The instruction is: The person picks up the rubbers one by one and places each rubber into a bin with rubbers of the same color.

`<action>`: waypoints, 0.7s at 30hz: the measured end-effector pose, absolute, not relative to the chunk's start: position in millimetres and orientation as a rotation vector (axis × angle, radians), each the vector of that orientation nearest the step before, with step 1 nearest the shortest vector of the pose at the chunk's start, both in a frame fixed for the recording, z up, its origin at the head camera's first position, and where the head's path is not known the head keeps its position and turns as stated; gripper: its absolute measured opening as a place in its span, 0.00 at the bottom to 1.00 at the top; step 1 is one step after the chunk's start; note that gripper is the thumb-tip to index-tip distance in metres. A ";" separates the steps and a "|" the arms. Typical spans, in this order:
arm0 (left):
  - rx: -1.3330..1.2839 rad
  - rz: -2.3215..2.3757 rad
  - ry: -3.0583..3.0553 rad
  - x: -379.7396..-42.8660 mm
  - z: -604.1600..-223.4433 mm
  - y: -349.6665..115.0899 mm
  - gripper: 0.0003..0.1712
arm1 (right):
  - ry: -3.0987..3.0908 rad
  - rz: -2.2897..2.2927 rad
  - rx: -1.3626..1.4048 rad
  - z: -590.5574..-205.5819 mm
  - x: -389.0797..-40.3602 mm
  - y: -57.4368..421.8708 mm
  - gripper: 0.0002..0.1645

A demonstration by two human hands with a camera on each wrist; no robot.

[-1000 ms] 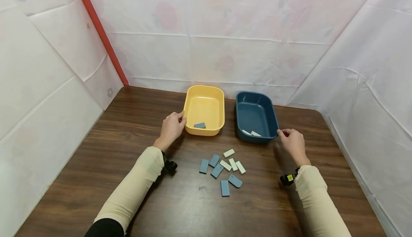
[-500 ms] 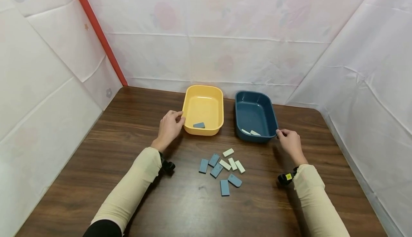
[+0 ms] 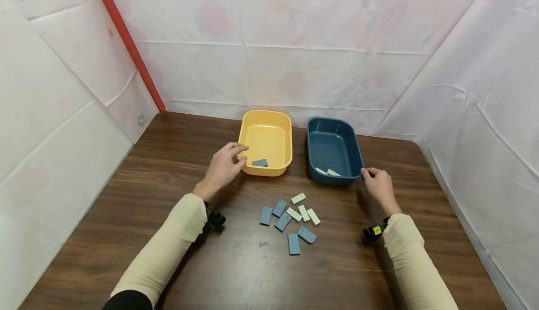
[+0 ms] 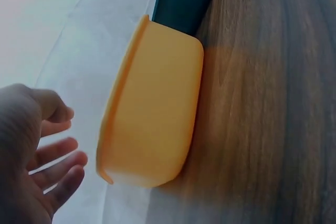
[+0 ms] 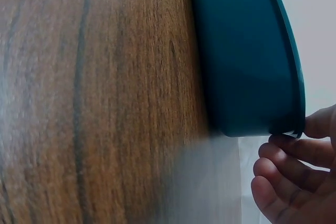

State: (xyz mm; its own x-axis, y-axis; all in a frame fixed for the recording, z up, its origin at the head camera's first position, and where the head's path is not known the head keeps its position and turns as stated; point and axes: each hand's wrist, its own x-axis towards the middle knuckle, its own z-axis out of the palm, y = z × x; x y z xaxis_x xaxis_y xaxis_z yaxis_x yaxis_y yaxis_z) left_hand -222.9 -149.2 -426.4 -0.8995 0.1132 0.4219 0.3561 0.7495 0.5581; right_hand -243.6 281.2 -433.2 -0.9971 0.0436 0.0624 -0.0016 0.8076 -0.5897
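My left hand (image 3: pixel 221 167) is at the near left corner of the yellow bin (image 3: pixel 266 136), thumb and fingers spread apart. In the left wrist view its loosely bent fingers (image 4: pixel 55 153) hold nothing and stand a little off the bin wall. One grey-blue tile (image 3: pixel 259 163) lies inside that bin, toward the near end. My right hand (image 3: pixel 380 187) pinches the near right rim of the dark blue bin (image 3: pixel 332 141) between thumb and fingers, as the right wrist view also shows. Two cream tiles (image 3: pixel 333 173) lie in the blue bin by its near wall.
Between the forearms, several grey-blue tiles (image 3: pixel 294 244) and several cream tiles (image 3: pixel 298 198) lie loose on the brown wooden table (image 3: pixel 177 160). The bins stand side by side at the back edge, with a white curtain (image 3: pixel 269 66) behind. A red pole (image 3: pixel 130 43) leans at left.
My left hand has let go of the yellow bin's rim, its thumb and fingers spreading apart. The right hand keeps its pinch on the blue bin. Bins and tiles stay put.
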 end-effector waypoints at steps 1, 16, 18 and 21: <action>-0.395 -0.929 -2.589 -221.9 -425.1 -148.5 0.18 | -2.917 0.950 -0.031 -433.1 -243.3 281.3 0.24; -0.806 -0.960 -2.578 -205.3 -414.1 -135.3 0.17 | -2.905 0.917 -0.012 -434.7 -242.9 280.6 0.24; -0.838 -0.950 -2.592 -202.4 -413.0 -133.4 0.18 | -2.909 0.914 -0.014 -434.3 -242.6 280.6 0.24; -0.872 -0.917 -2.636 -198.3 -411.8 -131.0 0.19 | -2.914 0.913 -0.021 -434.1 -242.4 280.9 0.25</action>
State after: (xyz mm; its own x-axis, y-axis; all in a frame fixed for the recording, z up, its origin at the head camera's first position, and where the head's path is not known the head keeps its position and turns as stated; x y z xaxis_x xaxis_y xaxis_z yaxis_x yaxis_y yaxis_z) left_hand -198.3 -131.0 -411.8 -0.8007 0.4636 0.3793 0.5990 0.6297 0.4947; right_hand -242.4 280.9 -434.1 -0.9960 0.0396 0.0796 -0.0129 0.8213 -0.5704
